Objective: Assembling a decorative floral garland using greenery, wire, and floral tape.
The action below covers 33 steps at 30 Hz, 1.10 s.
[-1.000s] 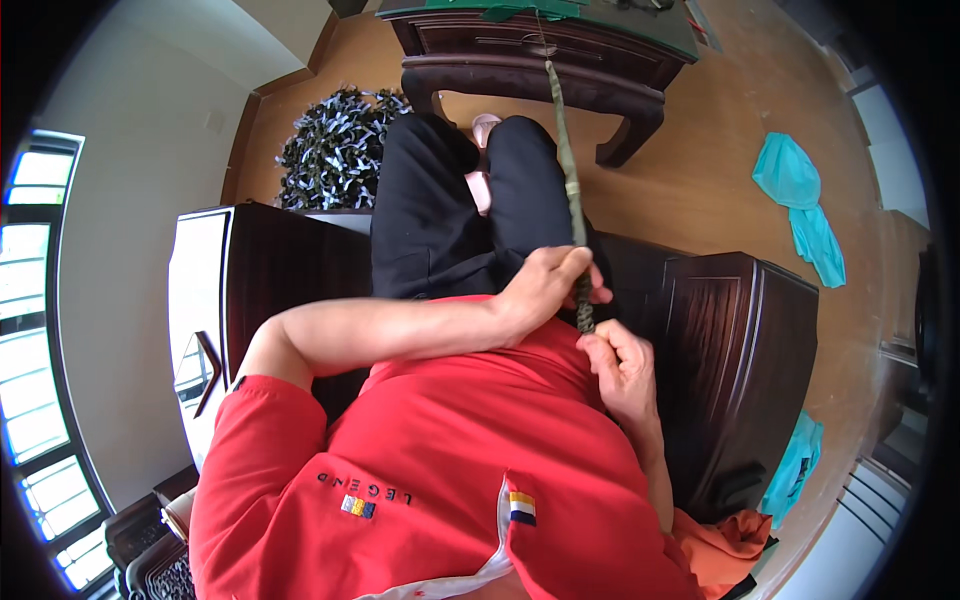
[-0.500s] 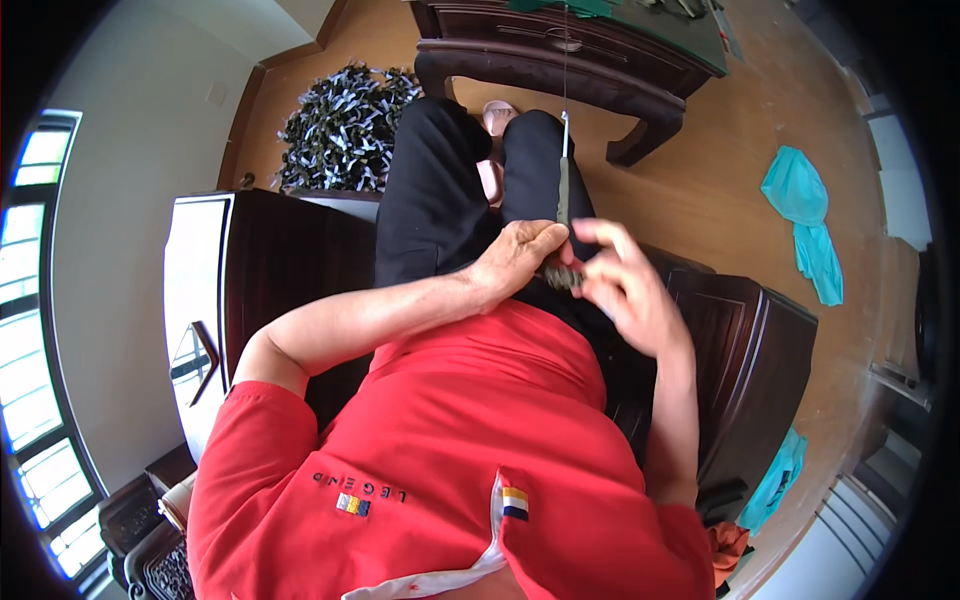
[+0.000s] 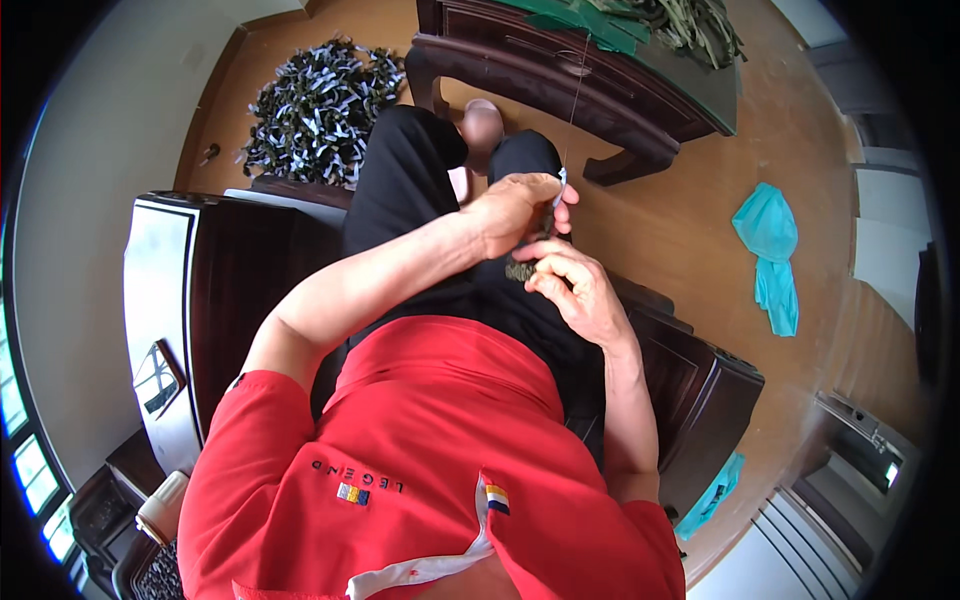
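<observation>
Over my lap, my left hand is closed on a narrow strip with a white end. Most of the strip is hidden inside the fingers. A thin taut thread runs from that white end up toward the table. Just below, my right hand has its fingertips curled at a mottled olive-green bundle of cord or webbing. The bundle hangs between the hands, in front of my black trousers. Whether it joins the strip is hidden by the fingers.
A dark wooden table stands ahead, with green material and olive strips on it. Left lies a heap of dark and white strips. A phone rests on the armrest. Turquoise cloth lies on the right floor.
My left hand has moved up along the strip toward its white end, covering the olive length that showed before. My right hand has shifted left, its fingers now more curled by the bundle.
</observation>
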Available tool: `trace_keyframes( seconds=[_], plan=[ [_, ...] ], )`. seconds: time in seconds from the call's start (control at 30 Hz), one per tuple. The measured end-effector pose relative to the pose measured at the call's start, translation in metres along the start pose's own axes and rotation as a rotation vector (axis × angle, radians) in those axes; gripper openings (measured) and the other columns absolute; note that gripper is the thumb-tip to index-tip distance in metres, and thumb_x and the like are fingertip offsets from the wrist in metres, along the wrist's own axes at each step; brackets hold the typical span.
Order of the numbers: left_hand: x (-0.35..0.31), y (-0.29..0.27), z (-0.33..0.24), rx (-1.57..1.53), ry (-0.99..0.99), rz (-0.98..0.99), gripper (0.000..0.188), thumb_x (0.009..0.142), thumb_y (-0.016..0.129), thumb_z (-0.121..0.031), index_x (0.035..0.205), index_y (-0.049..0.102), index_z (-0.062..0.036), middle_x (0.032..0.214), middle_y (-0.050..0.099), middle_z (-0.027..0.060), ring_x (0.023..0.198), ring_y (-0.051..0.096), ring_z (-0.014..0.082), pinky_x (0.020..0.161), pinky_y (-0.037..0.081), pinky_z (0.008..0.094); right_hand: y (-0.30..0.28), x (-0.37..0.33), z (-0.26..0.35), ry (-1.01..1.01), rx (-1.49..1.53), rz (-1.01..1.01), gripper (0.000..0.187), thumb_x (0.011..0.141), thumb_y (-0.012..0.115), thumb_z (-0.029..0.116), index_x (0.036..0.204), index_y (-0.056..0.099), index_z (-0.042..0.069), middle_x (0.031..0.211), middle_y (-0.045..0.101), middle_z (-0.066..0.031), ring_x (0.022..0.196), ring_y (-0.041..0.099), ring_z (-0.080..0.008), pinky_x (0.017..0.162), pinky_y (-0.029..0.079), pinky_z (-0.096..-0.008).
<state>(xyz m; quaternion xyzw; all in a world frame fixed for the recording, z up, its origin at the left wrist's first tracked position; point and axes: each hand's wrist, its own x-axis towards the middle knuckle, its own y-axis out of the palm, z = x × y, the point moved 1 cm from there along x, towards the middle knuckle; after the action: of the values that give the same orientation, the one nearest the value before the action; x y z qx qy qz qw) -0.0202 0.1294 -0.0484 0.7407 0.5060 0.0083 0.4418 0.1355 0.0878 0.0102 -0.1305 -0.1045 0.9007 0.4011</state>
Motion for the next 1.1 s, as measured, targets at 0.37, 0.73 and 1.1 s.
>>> trace_keyframes(
  seconds=[0.37, 0.73, 1.1],
  plan=[
    [-0.007, -0.020, 0.001, 0.066, 0.137, -0.242, 0.019, 0.090, 0.054, -0.022, 0.080, 0.062, -0.0071, 0.067, 0.053, -0.0002, 0.062, 0.047, 0.0066, 0.055, 0.038, 0.0197, -0.019, 0.043, 0.021, 0.214, -0.608, -0.164, 0.007, 0.082, 0.058, 0.006, 0.078, 0.060, 0.002, 0.074, 0.065, -0.0079, 0.056, 0.056, -0.0201, 0.055, 0.044, -0.0326],
    [-0.015, -0.046, -0.005, 0.031, 0.116, -0.267, 0.015, 0.085, 0.061, -0.020, 0.076, 0.062, -0.0090, 0.068, 0.054, -0.0009, 0.059, 0.045, 0.0047, 0.053, 0.036, 0.0169, -0.012, 0.105, 0.007, 0.233, -0.827, -0.033, 0.016, 0.076, 0.070, 0.015, 0.078, 0.060, 0.003, 0.061, 0.061, -0.0100, 0.048, 0.055, -0.0272, 0.049, 0.044, -0.0348],
    [-0.028, -0.030, -0.014, -0.141, 0.165, -0.166, 0.007, 0.088, 0.059, -0.015, 0.085, 0.061, -0.0090, 0.073, 0.057, -0.0013, 0.064, 0.050, 0.0045, 0.058, 0.039, 0.0151, -0.040, 0.132, -0.020, 0.415, 0.419, -0.126, 0.017, 0.088, 0.066, 0.019, 0.082, 0.058, 0.006, 0.064, 0.051, 0.0018, 0.050, 0.039, -0.0027, 0.046, 0.031, -0.0141]
  ],
)
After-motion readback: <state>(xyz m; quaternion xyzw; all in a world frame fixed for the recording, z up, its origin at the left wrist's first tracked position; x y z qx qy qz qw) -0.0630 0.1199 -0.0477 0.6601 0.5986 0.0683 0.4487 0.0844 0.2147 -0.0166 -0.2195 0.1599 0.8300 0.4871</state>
